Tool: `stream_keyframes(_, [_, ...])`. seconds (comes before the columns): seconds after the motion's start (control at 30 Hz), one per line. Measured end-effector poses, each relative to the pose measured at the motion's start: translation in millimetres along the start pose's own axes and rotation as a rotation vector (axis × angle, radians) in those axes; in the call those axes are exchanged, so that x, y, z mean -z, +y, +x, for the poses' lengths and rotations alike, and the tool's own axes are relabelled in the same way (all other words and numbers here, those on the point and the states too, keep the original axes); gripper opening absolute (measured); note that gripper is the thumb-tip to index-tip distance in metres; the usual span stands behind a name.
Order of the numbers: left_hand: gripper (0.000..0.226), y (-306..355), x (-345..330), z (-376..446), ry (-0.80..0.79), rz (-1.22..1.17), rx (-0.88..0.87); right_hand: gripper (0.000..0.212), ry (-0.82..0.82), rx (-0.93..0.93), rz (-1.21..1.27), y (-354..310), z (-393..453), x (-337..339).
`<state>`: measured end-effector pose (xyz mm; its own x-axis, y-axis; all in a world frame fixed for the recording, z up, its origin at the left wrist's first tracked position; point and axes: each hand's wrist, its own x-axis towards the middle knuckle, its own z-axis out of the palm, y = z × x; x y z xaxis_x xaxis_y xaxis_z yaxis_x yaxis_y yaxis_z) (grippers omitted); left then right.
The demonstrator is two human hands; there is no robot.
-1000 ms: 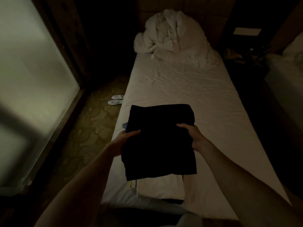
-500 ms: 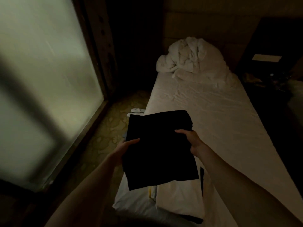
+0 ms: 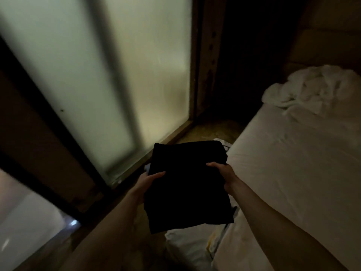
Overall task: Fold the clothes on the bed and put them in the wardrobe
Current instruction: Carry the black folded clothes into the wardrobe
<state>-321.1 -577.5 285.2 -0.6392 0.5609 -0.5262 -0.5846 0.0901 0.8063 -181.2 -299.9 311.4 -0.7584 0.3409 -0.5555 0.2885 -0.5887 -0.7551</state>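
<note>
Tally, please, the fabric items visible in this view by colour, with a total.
Black: 1, the folded black garment held by the left hand and right hand
White: 3, the crumpled duvet, the bed sheet and the white bundle below the garment
Total: 4

Black garment (image 3: 187,184), white bed (image 3: 293,163)

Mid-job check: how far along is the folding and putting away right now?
Done: the black garment is folded flat. In hand: left hand and right hand carry it off the bed, thumbs on top. Left: putting it in the wardrobe, which is not in view. Other fabric shows beneath the garment; too dark to identify.
</note>
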Motion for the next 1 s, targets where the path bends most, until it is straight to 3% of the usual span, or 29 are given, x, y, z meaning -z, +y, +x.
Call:
stream_keyframes(0.1, [0.07, -0.3, 22.0, -20.4, 0.136, 0.004, -0.05, 0.007, -0.079, -0.035, -0.052, 7.8, 14.8, -31.0])
stream_keyframes(0.23, [0.042, -3.8, 57.2, -52.6, 0.274, -0.122, -0.088, 0.032, -0.213, -0.084, -0.135, 25.1, 27.6, -77.5])
stream_keyframes(0.3, [0.053, -10.2, 81.0, -72.4, 0.34, -0.159, -0.125, 0.044, -0.266, -0.11, -0.217, 34.8, 31.6, -105.9])
stream_keyframes(0.37, [0.065, -20.3, 104.1, -96.9, 0.413, -0.14, -0.154, 0.037, -0.34, -0.146, -0.279, 47.6, 32.5, -138.7])
stream_keyframes(0.5, [0.013, -30.3, 150.5, -144.6, 0.566, -0.196, -0.174, 0.038, -0.386, -0.138, -0.355, 85.2, 33.0, -212.7])
stream_keyframes(0.57, [0.019, -35.1, 182.4, -167.3, 0.636, -0.228, -0.17, 0.045, -0.417, -0.146, -0.383, 107.6, 32.5, -249.3])
stream_keyframes(0.73, [0.063, -44.9, 269.9, -234.2, 0.727, -0.265, -0.176, 0.042, -0.52, -0.213, -0.421, 161.1, 23.1, -349.4])
stream_keyframes(0.9, [0.02, -49.9, 336.0, -283.8, 0.824, -0.301, -0.189, 0.051, -0.578, -0.234, -0.482, 213.4, 7.6, -436.3])
stream_keyframes(1.0, [0.017, -55.2, 373.5, -305.3, 0.858, -0.353, -0.211, 0.053, -0.6, -0.247, -0.535, 234.3, 3.9, -480.1])
